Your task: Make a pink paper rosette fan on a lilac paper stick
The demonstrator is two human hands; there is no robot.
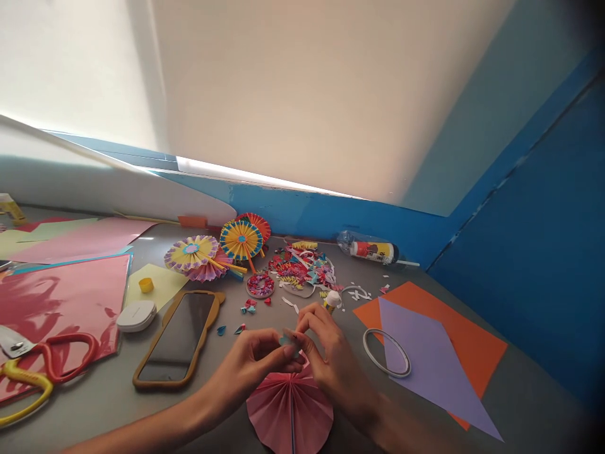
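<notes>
- While our left hand (243, 372) and right hand (333, 362) meet, their fingers (307, 320) pinch shut on a tiny pale blue paper scrap (288, 340)
- pink pleated paper fan (289, 413) just below

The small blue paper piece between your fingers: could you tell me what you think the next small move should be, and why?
I would probably touch the small blue paper piece to the glue stick, since it sits just beyond your right hand, your left hand is helping to pinch the piece, and the pink pleated paper fan lies directly below.
</notes>
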